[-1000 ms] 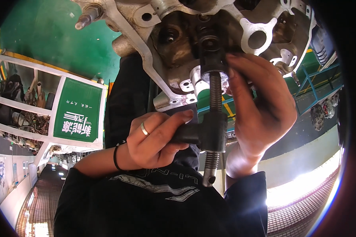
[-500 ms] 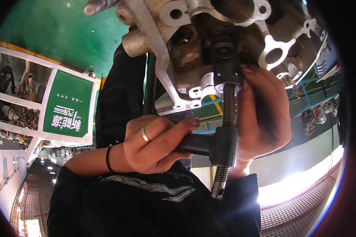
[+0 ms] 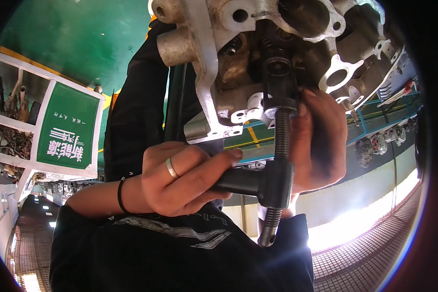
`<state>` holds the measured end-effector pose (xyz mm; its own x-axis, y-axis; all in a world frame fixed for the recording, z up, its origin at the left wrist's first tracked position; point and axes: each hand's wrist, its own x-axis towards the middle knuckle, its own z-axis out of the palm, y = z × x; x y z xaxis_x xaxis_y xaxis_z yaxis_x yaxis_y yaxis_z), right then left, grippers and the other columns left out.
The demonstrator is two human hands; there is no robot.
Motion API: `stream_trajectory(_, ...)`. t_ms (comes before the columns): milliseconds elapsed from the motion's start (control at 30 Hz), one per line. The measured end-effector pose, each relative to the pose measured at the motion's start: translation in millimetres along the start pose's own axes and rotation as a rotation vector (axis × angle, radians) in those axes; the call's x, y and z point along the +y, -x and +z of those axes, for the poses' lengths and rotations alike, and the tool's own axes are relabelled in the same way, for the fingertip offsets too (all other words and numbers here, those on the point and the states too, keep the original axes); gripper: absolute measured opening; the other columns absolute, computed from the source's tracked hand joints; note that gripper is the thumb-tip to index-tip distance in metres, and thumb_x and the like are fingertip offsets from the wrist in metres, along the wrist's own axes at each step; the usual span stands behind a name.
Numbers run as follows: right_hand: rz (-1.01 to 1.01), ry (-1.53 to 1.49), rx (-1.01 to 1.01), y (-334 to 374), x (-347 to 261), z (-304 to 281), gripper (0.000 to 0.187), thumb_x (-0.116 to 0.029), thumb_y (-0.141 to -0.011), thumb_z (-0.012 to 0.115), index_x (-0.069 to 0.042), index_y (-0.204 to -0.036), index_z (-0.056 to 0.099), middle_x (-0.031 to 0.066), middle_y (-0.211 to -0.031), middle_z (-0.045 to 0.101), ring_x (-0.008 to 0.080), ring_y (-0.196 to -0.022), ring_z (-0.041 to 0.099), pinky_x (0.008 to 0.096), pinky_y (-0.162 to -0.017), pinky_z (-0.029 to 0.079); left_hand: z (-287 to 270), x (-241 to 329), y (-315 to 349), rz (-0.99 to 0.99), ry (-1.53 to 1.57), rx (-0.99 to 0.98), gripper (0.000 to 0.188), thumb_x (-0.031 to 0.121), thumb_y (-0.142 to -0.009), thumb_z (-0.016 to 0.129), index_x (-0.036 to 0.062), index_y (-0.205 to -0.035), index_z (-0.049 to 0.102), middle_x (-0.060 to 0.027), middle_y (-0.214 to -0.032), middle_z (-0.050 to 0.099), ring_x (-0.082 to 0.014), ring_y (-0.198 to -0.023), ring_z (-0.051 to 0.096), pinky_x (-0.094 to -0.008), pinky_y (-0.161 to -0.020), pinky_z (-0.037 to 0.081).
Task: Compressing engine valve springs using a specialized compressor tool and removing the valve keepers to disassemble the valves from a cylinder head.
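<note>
Black metal screw tool with a tubular body and a side arm (image 3: 276,185) hangs in the middle of the view, just below a silver-grey cast-metal engine part (image 3: 207,63) pierced by round bores. Its long grey threaded rod (image 3: 282,138) runs through the body, a good length of thread showing above it and a shorter, cross-drilled end below, and meets a black cylindrical sleeve with a round side opening (image 3: 279,90), whose upper end reaches into the casting's shadowed recess. The left hand (image 3: 180,180), a pale metal ring on one finger, closes around the side arm. The right hand (image 3: 323,141) is bent beside the sleeve's collar, thumb and fingertips close together at its edge; whether they pinch anything cannot be told. By the look of it, the setting-up is done, with rod and sleeve in line at the recess, while the turning appears only partly through, thread being left on both sides; how firmly the sleeve seats is hidden. At far left, a white metal-framed rack (image 3: 43,112) with a green printed panel (image 3: 68,124) holds dark, jumbled machine parts (image 3: 22,104), mostly too indistinct to name. To the right lie grey clumped metal parts (image 3: 387,141), their support unclear.
</note>
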<state>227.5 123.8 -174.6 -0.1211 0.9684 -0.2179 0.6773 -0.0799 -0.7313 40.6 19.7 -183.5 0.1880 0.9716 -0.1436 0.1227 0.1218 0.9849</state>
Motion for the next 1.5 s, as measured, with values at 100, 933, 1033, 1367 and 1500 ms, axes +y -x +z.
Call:
stream_trajectory(100,-0.060,0.053,0.007,0.5,3.3,2.6,0.024,0.015,-0.080,0.073,0.006,-0.101,0.075,0.0181,-0.096,0.073,0.0226,-0.083,0.069,0.0267,-0.077,0.053,-1.7,-0.9,4.7,-0.013,-0.003,-0.037,0.045,0.024,-0.090,0.070,-0.0137,-0.116,0.065,-0.0173,-0.099,0.070,-0.0230,-0.061,0.062,-0.0345,-0.050,0.053)
stream_trajectory(933,-0.093,-0.208,0.031,4.7,11.3,9.4,0.025,0.014,-0.082,0.072,0.006,-0.106,0.071,0.0181,-0.103,0.069,0.0142,-0.077,0.062,0.0199,-0.065,0.046,11.1,-9.9,2.8,0.017,-0.022,0.151,0.049,0.038,-0.087,0.074,-0.0073,-0.106,0.075,-0.0014,-0.070,0.054,-0.0101,-0.049,0.053,-0.0247,-0.039,0.042)
stream_trajectory(1033,-0.134,-0.114,-0.050,-2.3,6.0,3.3,0.027,0.015,-0.078,0.073,0.005,-0.103,0.076,0.0174,-0.101,0.068,0.0153,-0.075,0.063,0.0213,-0.065,0.048,10.1,-10.7,3.4,0.026,-0.022,0.144,0.049,0.038,-0.087,0.075,-0.0078,-0.105,0.075,-0.0017,-0.071,0.055,-0.0101,-0.049,0.053,-0.0243,-0.039,0.042)
stream_trajectory(1367,-0.283,-0.030,-0.203,-13.7,11.3,-9.7,0.035,0.013,-0.068,0.076,0.005,-0.102,0.077,0.0166,-0.095,0.068,0.0200,-0.075,0.065,0.0260,-0.065,0.051,10.8,-11.5,5.8,0.033,-0.037,0.166,0.047,0.037,-0.088,0.075,-0.0065,-0.105,0.076,-0.0013,-0.069,0.054,-0.0097,-0.049,0.053,-0.0239,-0.038,0.040)
stream_trajectory(1500,-0.324,0.076,-0.400,-27.4,7.5,-27.5,0.029,0.007,-0.073,0.076,0.007,-0.102,0.073,0.0215,-0.097,0.072,0.0300,-0.087,0.069,0.0311,-0.079,0.054,11.2,-11.9,7.4,0.040,-0.055,0.174,0.047,0.037,-0.087,0.076,-0.0059,-0.106,0.076,-0.0007,-0.069,0.052,-0.0094,-0.049,0.051,-0.0241,-0.038,0.040)
